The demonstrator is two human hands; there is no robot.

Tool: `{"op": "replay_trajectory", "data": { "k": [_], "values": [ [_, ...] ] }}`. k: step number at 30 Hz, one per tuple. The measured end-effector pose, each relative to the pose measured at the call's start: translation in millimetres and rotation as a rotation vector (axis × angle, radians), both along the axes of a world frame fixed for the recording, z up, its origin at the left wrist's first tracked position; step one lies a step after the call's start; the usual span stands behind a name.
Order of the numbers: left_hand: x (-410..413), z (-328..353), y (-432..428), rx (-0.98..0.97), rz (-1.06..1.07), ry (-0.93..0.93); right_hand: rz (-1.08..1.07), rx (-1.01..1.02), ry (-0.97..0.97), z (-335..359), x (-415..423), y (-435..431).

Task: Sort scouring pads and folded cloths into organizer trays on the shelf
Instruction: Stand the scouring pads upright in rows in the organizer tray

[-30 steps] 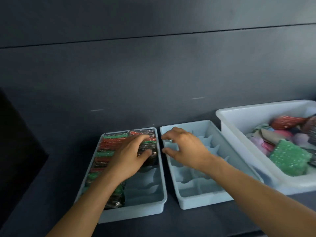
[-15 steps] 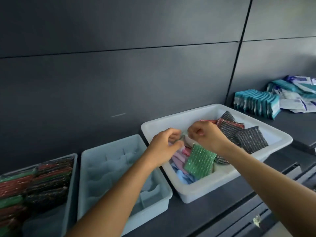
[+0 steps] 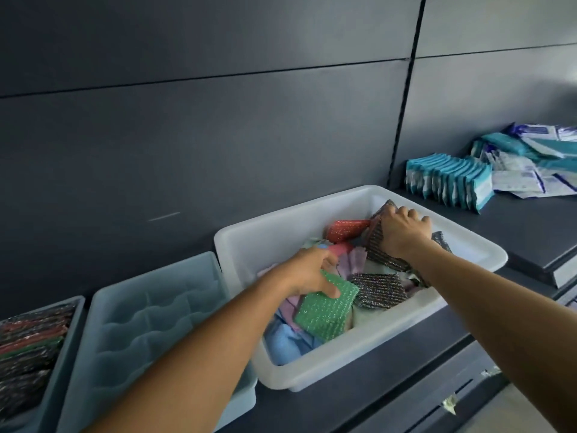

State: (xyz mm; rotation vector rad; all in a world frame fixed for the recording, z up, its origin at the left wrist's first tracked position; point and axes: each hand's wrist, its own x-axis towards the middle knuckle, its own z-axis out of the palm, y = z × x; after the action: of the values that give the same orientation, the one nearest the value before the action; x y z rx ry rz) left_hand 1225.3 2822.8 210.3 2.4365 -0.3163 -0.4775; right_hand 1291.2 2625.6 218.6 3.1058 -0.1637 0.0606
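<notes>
A white bin point(image 3: 312, 375) on the shelf holds mixed scouring pads and folded cloths. My left hand point(image 3: 307, 271) reaches into it, thumb on a green sparkly pad point(image 3: 324, 310), fingers toward the pink and lilac cloths point(image 3: 351, 260). My right hand point(image 3: 402, 231) grips the top of grey striped pads point(image 3: 376, 242) standing at the bin's back right. A red pad point(image 3: 345, 229) and another grey pad point(image 3: 379, 290) lie between. The light blue organizer tray point(image 3: 150, 314) left of the bin has bare compartments. A second tray point(image 3: 67, 332) at far left is packed with pads point(image 3: 28, 342).
Teal and white packets point(image 3: 449, 181) stand in a row on the shelf at right, with loose white-blue packets point(image 3: 530, 170) behind them. A dark panel wall point(image 3: 218, 120) backs the shelf. The shelf's front edge point(image 3: 406, 398) runs below the bin.
The view swung right from the trays to the bin. Both hands left the trays and went into the bin; my right hand moved back to grip the grey pads, my left lowered onto the green pad.
</notes>
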Motion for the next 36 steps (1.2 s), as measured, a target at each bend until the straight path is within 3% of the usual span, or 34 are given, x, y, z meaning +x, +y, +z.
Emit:
{"op": "replay_trajectory", "data": {
  "k": [7, 14, 19, 28, 32, 36],
  "values": [
    [-6, 6, 15, 0.116, 0.004, -0.118, 0.091, 0.024, -0.054, 6, -10, -7],
    [-32, 15, 64, -0.25, 0.222, -0.279, 0.24, 0.157, -0.218, 26, -32, 20],
    [-78, 28, 112, -0.543, 0.431, -0.438, 0.411, 0.51, -0.278, 56, -56, 80],
    [-178, 32, 225, -0.655, 0.804, -0.61, 0.604, 0.847, -0.336, 67, -116, 210],
    [-215, 30, 287, -0.734, 1.018, -0.637, 0.69, 1.067, -0.185, 59, -146, 269],
    [-244, 34, 334, -0.771, 1.183, -0.717, 0.827, 1.132, -0.028, 48, -180, 323]
  ]
}}
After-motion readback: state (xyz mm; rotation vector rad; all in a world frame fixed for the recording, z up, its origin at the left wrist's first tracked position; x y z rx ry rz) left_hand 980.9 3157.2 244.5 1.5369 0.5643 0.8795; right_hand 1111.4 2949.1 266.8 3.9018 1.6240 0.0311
